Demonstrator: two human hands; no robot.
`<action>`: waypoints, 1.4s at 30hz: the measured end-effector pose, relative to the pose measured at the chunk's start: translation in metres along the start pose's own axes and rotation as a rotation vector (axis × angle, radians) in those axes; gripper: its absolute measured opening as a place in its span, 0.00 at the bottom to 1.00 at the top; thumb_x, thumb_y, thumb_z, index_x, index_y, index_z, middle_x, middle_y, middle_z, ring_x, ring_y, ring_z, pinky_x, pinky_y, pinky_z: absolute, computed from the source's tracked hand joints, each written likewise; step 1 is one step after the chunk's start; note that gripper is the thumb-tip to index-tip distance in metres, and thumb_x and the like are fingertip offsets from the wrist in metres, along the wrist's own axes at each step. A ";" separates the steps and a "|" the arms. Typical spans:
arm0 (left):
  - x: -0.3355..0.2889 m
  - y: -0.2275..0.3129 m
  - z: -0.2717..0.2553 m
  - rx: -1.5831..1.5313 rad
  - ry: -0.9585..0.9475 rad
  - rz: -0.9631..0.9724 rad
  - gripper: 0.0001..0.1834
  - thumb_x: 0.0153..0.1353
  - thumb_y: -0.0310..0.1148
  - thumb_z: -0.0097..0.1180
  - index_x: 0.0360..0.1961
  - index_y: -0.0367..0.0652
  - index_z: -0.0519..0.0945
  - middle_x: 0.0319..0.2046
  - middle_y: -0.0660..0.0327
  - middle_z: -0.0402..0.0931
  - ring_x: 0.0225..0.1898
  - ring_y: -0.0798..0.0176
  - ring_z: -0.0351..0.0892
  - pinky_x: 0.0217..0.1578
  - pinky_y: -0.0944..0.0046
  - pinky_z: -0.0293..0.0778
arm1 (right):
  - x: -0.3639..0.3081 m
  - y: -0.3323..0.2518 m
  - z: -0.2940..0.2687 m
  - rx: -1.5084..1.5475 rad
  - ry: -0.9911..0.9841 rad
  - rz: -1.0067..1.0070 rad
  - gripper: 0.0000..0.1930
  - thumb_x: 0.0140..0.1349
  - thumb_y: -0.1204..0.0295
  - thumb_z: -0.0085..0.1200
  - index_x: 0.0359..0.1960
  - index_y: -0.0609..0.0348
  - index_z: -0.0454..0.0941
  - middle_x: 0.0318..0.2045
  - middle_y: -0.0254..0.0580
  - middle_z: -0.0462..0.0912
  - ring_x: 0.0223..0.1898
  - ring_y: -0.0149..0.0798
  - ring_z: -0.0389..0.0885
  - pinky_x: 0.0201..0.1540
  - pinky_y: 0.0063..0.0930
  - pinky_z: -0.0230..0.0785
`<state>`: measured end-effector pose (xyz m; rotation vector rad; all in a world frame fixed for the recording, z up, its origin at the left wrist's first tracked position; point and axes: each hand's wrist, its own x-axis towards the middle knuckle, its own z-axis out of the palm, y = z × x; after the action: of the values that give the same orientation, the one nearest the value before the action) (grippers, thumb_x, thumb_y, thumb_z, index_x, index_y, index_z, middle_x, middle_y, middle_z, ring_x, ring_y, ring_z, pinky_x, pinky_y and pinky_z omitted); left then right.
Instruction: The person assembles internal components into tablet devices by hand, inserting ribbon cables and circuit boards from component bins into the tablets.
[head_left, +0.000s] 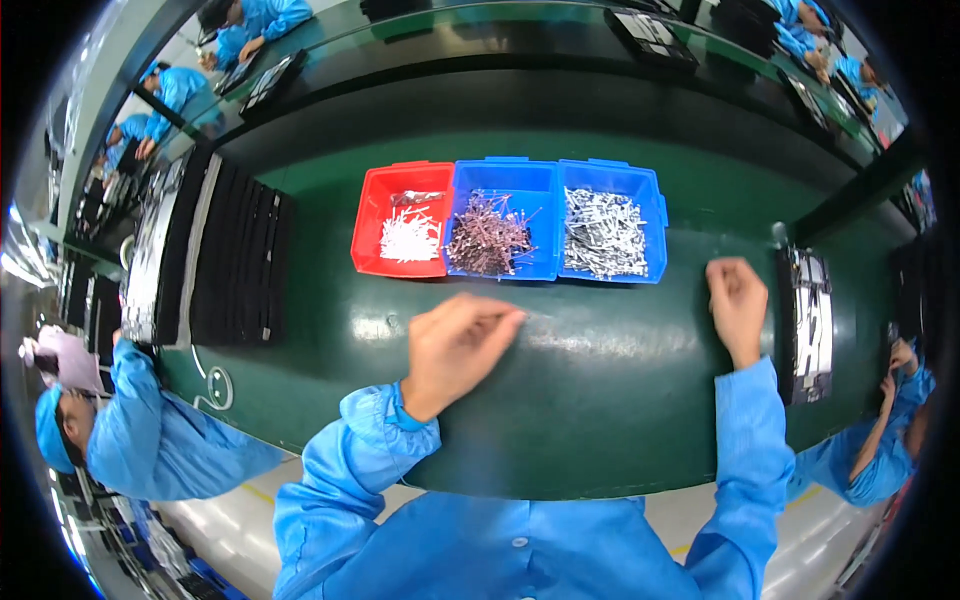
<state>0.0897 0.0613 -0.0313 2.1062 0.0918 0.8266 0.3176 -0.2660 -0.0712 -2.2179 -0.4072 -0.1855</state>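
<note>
Anything between left fingers (484, 306) indistinct

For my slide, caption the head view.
Both hands over a green table, red bin and blue bins of small parts beyond.

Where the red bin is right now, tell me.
In the head view, the red bin sits left of centre on the green table, beyond the left hand, directly beside the middle blue bin.

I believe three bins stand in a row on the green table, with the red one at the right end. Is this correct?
Only the end is wrong: the head view shows the red bin at the left end of the row on the green table.
</note>
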 end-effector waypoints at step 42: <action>0.007 -0.023 -0.018 0.028 0.343 -0.051 0.06 0.66 0.19 0.63 0.43 0.33 0.83 0.39 0.60 0.76 0.26 0.77 0.75 0.24 0.76 0.69 | 0.024 0.000 0.021 0.439 0.062 0.069 0.08 0.69 0.70 0.62 0.36 0.63 0.82 0.24 0.27 0.80 0.25 0.19 0.75 0.24 0.16 0.66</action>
<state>0.0897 0.0906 -0.0367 1.9599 0.3389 1.1538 0.3400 -0.2437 -0.0780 -1.7861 -0.3031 -0.1141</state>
